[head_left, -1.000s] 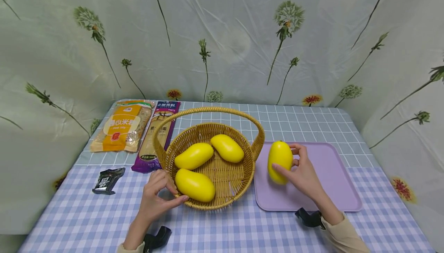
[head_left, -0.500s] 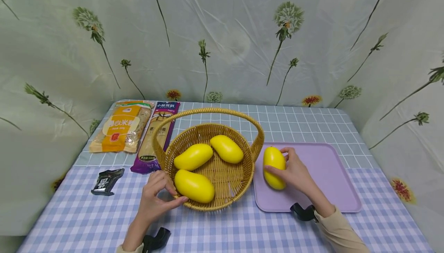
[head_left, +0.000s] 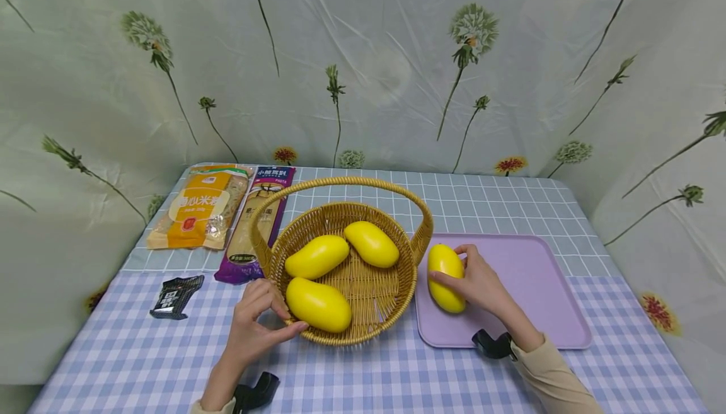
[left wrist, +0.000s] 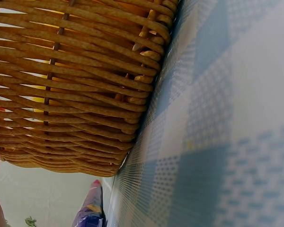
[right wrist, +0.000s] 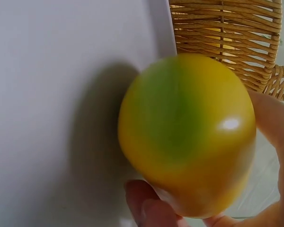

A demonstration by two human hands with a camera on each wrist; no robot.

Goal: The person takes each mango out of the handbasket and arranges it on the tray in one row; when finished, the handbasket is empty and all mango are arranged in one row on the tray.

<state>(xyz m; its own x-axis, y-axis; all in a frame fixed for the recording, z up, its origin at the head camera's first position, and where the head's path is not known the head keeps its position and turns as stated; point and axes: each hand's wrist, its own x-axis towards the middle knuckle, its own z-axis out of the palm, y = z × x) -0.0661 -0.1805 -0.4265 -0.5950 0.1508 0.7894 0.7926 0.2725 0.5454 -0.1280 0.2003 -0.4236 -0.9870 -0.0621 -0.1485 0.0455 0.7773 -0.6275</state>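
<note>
In the head view, my right hand [head_left: 481, 281] grips a yellow mango [head_left: 445, 278], thumb on the near side and fingers on the far side. It is close over the left part of a lilac tray [head_left: 527, 288]. The right wrist view shows the same mango [right wrist: 184, 132] with a green patch and its shadow on the tray. My left hand [head_left: 258, 318] pinches the near-left rim of a woven basket [head_left: 377, 288] with a tall handle. Inside the basket lie three more yellow mangoes, the nearest mango [head_left: 319, 304] right beside my left thumb.
Behind and left of the basket lie a purple pasta packet [head_left: 255, 225] and an orange-labelled noodle bag [head_left: 198, 206]. A small black wrapper [head_left: 176, 297] sits on the checked cloth at left. The basket's arched handle [head_left: 346, 181] rises between the two sides. A floral curtain hangs behind.
My right hand has carried the mango left and a little toward me, to the tray's left side beside the basket. The left hand and the basket have stayed put.
</note>
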